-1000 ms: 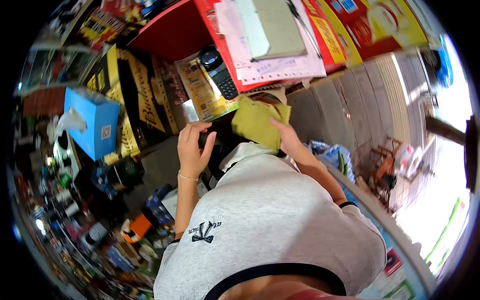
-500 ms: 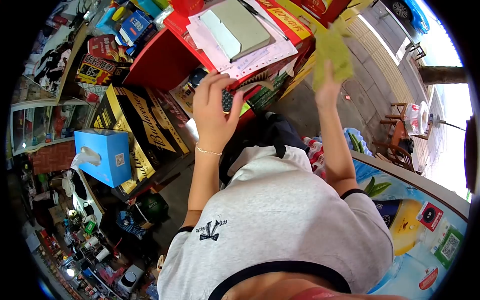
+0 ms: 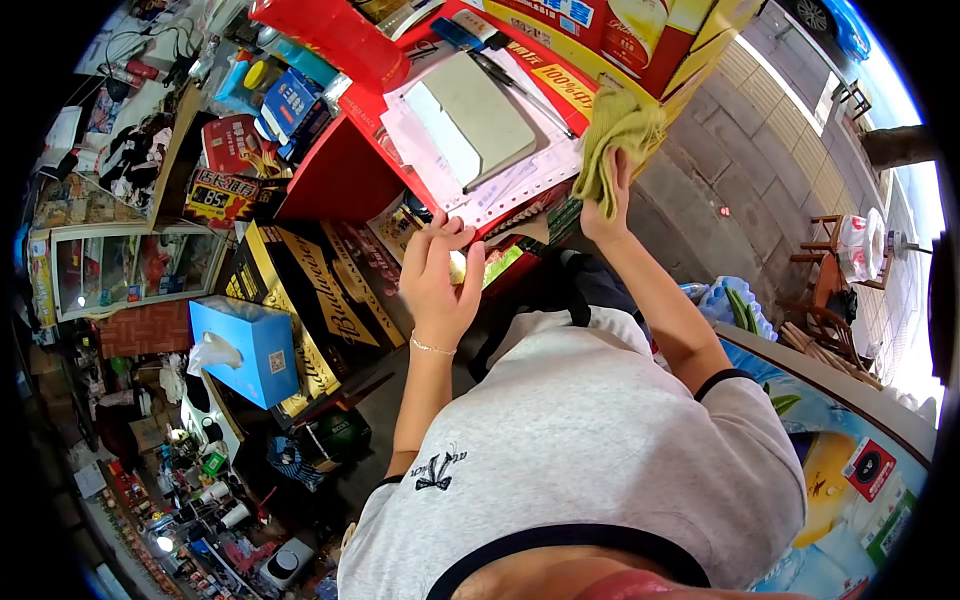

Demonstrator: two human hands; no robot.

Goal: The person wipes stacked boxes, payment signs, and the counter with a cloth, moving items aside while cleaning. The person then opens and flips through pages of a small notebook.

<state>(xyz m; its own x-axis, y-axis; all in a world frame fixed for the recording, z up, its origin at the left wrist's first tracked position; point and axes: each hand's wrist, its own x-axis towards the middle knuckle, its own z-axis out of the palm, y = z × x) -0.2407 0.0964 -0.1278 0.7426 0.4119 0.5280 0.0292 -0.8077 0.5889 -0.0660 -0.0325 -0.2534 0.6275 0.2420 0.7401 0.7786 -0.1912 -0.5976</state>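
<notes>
My right hand (image 3: 607,205) grips a crumpled yellow-green cloth (image 3: 618,135), which touches the right side of the red box top (image 3: 400,85). Loosely bent, my left hand (image 3: 440,280) is at the near edge of that box, fingertips by the edge and thumb apart; I see nothing held in it. A grey-green notebook (image 3: 480,120) lies over white printed sheets (image 3: 505,195) on the box top. Beside the notebook is a dark pen (image 3: 520,90).
A red bottle-like object (image 3: 335,40) stands beyond the notebook. On the left are a blue tissue box (image 3: 245,350) and a black-and-gold Budweiser carton (image 3: 320,290). A yellow-and-red carton (image 3: 640,40) borders the box at upper right. Paving and wooden chairs (image 3: 825,255) lie to the right.
My right hand has brought the cloth down and left, from the air to the box's right side. My left hand's fingers have bent more, and the view has shifted.
</notes>
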